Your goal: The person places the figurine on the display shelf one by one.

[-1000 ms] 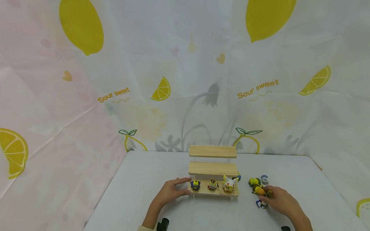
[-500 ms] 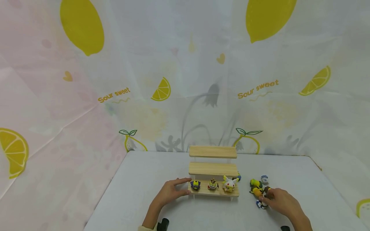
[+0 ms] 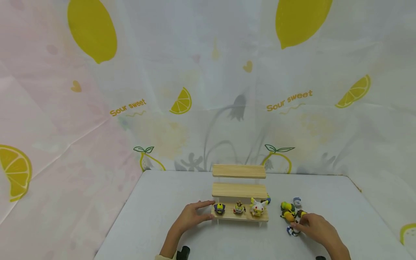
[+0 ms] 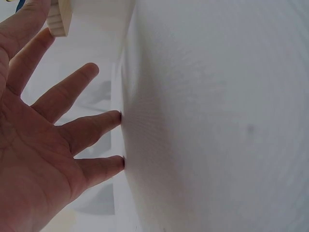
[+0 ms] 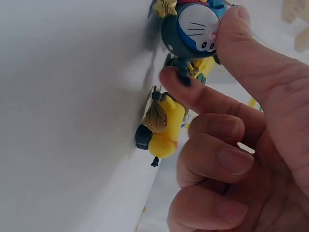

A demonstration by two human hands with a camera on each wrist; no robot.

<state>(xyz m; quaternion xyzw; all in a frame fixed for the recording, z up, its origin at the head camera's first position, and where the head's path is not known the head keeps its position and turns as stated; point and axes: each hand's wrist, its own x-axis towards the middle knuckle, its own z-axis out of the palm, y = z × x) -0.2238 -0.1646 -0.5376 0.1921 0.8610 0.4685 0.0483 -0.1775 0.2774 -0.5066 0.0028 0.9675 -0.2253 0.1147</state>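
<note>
My left hand (image 3: pixel 191 216) rests its straight thumb and index finger against the left end of the lowest wooden step of a three-tier display stand (image 3: pixel 238 189). In the left wrist view, the other fingers spread out, two touching the white tabletop. A purple-and-yellow figurine (image 3: pixel 219 208), a small crowned-looking figurine (image 3: pixel 239 207) and a white figurine with yellow ears (image 3: pixel 258 207) stand on that step. To the right, my right hand (image 3: pixel 316 228) pinches a blue-and-white cat figurine (image 5: pixel 198 29) between thumb and index finger, low over the table. A yellow figurine with a brown sack (image 5: pixel 166 125) lies just beside.
Loose figurines lie right of the stand: a green-and-yellow one (image 3: pixel 287 206), an orange-and-yellow one (image 3: pixel 288 216) and a grey-blue one (image 3: pixel 297 202). Something blue and yellow (image 3: pixel 268 198) shows behind the stand's right side. A lemon-printed cloth (image 3: pixel 195 137) hangs behind the table.
The orange-and-yellow figurine has shifted left, away from my right hand, and a dark-and-yellow one now shows beside it. My right hand has moved slightly nearer. My left hand stays still.
</note>
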